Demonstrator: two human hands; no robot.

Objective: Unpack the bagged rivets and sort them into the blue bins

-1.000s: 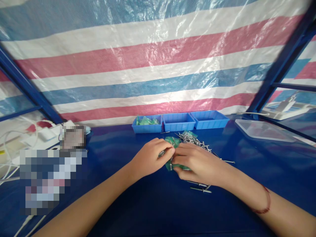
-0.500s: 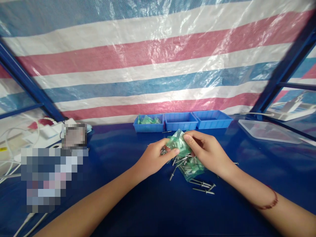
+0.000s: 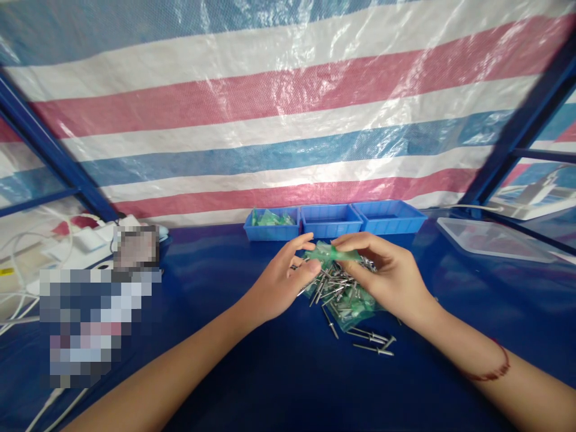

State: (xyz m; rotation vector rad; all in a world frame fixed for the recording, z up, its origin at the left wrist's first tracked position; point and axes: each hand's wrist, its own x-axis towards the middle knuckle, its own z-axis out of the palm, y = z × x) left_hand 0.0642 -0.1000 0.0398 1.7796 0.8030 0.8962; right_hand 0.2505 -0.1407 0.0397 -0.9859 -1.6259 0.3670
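Now the left hand (image 3: 275,283) has opened wider, and I can't tell if it touches the small green bag (image 3: 324,251). That bag is over the metal pins (image 3: 333,282), pinched in the right hand (image 3: 392,277), maybe to keep it off the pile.

Blue tabletop (image 3: 270,378): rivets (image 3: 335,285) heaped with green packets (image 3: 350,311); three bins (image 3: 332,228) behind.
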